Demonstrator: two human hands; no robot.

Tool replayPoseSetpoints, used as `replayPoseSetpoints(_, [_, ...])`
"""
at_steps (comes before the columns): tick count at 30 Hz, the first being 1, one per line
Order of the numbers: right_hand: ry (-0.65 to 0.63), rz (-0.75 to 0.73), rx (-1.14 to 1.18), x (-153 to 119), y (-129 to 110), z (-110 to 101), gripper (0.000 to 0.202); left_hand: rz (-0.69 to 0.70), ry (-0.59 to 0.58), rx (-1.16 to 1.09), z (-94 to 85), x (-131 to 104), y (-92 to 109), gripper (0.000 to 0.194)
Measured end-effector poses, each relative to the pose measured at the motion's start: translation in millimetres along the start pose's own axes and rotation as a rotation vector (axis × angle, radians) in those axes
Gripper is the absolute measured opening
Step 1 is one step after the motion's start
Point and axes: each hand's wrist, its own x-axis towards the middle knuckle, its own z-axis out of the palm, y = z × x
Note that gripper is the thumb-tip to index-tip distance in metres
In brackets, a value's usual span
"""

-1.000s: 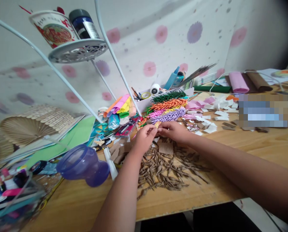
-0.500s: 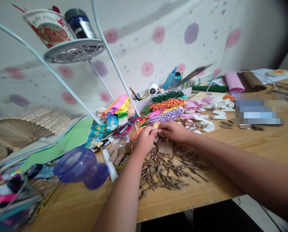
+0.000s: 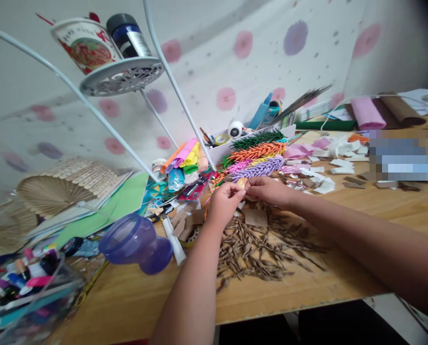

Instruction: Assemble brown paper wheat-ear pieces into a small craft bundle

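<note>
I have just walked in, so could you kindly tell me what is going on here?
A person's left hand and right hand are close together, seemingly working at something small that they mostly hide. Nearer the person, twisted brown strips lie spread on the table. Colourful fringed strips lie just beyond the hands.

Small yellowish piece (image 3: 242, 182) at left hand (image 3: 225, 203) and right hand (image 3: 268, 191); thin brown twisted strips (image 3: 262, 256) heaped loosely nearby

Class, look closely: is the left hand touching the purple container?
Apart. The head view shows a plain gap: a white roll and brown paper pieces lie between the left hand and the purple container.
</note>
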Motion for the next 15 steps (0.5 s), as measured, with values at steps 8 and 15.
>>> replayPoseSetpoints(8, [0.016, 0.065, 0.047, -1.4, -5.8, -0.4, 0.011, -0.014, 0.018, -0.113, 1.7, 0.6, -4.1, 0.013])
replayPoseSetpoints(15, [-0.026, -0.016, 0.049, -0.9, 0.0, -2.6, 0.009, 0.074, -0.027, -0.042, -1.0, -2.2, -0.1, 0.018])
